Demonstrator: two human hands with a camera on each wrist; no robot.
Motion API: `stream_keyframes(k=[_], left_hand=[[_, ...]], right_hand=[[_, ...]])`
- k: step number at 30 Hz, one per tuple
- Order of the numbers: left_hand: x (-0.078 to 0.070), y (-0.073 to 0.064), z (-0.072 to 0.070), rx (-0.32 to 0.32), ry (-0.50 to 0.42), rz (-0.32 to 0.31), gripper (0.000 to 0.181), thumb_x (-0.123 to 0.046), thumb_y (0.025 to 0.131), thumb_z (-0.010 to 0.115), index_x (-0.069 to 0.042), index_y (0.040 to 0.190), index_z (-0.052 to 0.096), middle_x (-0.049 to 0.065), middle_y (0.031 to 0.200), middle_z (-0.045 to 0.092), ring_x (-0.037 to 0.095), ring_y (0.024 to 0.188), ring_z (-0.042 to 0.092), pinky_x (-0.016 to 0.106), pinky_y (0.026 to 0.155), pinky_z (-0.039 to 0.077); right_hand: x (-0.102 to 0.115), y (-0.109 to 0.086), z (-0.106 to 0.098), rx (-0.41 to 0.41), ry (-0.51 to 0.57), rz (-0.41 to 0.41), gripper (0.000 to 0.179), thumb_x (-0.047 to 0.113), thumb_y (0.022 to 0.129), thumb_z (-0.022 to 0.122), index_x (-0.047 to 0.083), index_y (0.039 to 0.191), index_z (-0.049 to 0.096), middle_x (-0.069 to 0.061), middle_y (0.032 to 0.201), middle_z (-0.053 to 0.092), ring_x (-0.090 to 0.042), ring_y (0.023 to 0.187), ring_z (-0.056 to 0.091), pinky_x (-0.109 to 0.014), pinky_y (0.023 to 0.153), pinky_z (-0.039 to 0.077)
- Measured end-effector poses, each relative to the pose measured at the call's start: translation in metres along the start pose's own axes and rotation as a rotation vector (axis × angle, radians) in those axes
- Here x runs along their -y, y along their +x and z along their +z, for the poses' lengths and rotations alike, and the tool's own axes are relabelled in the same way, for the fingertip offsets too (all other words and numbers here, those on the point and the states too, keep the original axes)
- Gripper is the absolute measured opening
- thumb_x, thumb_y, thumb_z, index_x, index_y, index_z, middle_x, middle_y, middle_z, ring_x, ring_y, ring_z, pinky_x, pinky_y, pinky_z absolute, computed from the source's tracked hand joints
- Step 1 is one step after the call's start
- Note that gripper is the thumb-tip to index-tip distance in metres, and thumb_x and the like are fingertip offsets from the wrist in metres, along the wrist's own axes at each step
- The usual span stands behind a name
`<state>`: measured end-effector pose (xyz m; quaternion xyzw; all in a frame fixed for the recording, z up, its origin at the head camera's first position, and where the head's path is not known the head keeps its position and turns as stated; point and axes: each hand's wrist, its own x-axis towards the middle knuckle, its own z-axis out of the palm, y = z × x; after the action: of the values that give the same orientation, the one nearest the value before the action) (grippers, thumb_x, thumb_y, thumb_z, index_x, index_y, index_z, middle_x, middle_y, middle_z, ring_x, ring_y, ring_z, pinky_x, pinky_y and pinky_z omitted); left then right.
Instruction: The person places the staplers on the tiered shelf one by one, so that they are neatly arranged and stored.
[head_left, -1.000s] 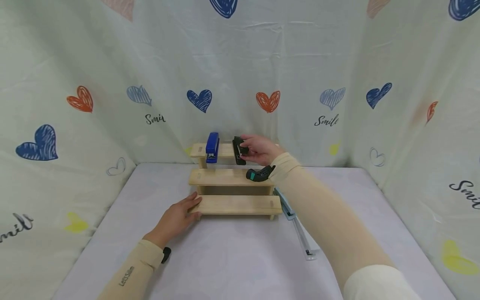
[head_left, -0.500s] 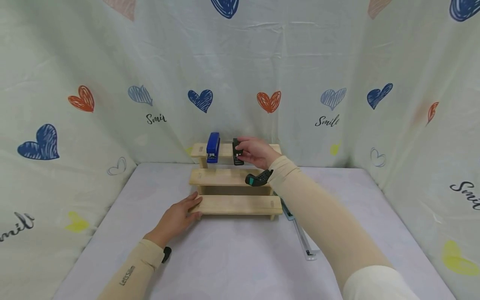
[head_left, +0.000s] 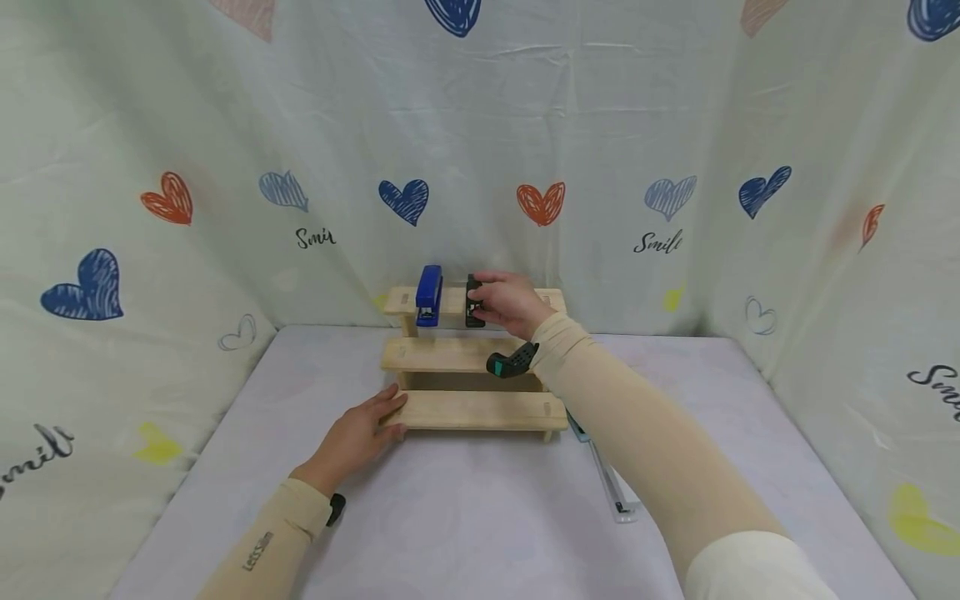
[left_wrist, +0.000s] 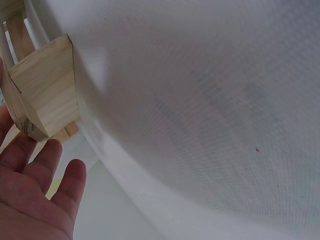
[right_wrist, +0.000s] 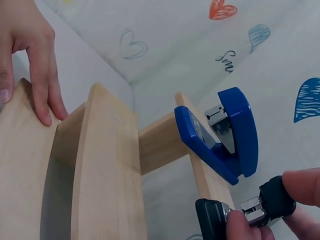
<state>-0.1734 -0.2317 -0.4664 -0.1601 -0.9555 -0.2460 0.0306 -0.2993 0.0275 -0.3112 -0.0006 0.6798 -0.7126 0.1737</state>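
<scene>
My right hand (head_left: pixel 513 302) grips a small black stapler (right_wrist: pixel 212 217) at the top step of a three-step wooden shelf (head_left: pixel 480 408). The right wrist view shows that stapler spread apart, its metal part between the dark halves, with thumb and fingers on it. Left of it on the same step stands a blue stapler (head_left: pixel 429 296), its arm raised. At the left end of the bottom step, my left hand (head_left: pixel 356 437) holds the board, thumb at the front edge and fingers at the back. Some of its fingers hang loose in the left wrist view.
Right of the shelf a long, slim, light-blue and clear item (head_left: pixel 611 483) lies on the white table (head_left: pixel 465 517), partly hidden by my right forearm. A white curtain (head_left: pixel 480 125) with printed hearts hangs close behind the shelf.
The black stapler has straightened from a slight tilt and shifted a little left relative to the shelf, with the right hand following. My left hand has kept its place on the bottom step.
</scene>
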Motion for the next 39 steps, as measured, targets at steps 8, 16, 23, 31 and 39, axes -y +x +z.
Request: stream_keyframes(k=[8,16,23,31,39], left_hand=[[-0.001,0.000,0.001,-0.006,0.005,0.010,0.057,-0.025,0.095,0.071,-0.001,0.143,0.053,0.017,0.153,0.041,0.040,0.134,0.044,0.055,0.104,0.042],[-0.003,0.001,0.001,0.004,0.007,0.003,0.057,-0.026,0.095,0.071,-0.001,0.144,0.052,0.017,0.153,0.040,0.041,0.134,0.044,0.055,0.103,0.043],[-0.005,-0.001,-0.002,0.008,0.007,-0.005,0.057,-0.025,0.095,0.071,-0.001,0.144,0.052,0.017,0.154,0.040,0.041,0.134,0.044,0.057,0.104,0.042],[-0.006,-0.003,-0.004,0.008,0.006,0.003,0.057,-0.024,0.096,0.070,-0.001,0.144,0.051,0.018,0.154,0.039,0.043,0.134,0.043,0.057,0.104,0.041],[-0.008,-0.003,-0.005,0.011,0.017,-0.006,0.057,-0.022,0.096,0.070,-0.001,0.145,0.050,0.019,0.154,0.039,0.043,0.134,0.043,0.058,0.104,0.041]], right_hand=[[-0.004,0.001,-0.001,-0.009,0.016,-0.048,0.049,-0.002,0.097,0.060,0.004,0.144,0.051,-0.016,0.143,0.047,-0.029,0.121,0.056,-0.043,0.103,0.047],[-0.003,-0.005,-0.015,0.025,-0.069,-0.063,0.054,0.007,0.099,0.062,0.006,0.150,0.043,-0.017,0.145,0.045,-0.032,0.127,0.052,-0.045,0.104,0.046],[0.003,-0.031,-0.074,0.128,-0.315,-0.069,0.055,0.014,0.101,0.059,0.009,0.152,0.040,-0.019,0.152,0.039,-0.037,0.133,0.047,-0.048,0.105,0.045],[-0.024,-0.078,-0.181,0.141,-0.473,-0.056,0.053,0.015,0.104,0.054,0.001,0.151,0.036,-0.023,0.153,0.034,-0.042,0.133,0.043,-0.054,0.104,0.043],[-0.085,-0.111,-0.260,0.040,-0.536,0.041,0.058,0.021,0.105,0.054,-0.004,0.152,0.031,-0.032,0.150,0.033,-0.051,0.135,0.037,-0.055,0.103,0.043]])
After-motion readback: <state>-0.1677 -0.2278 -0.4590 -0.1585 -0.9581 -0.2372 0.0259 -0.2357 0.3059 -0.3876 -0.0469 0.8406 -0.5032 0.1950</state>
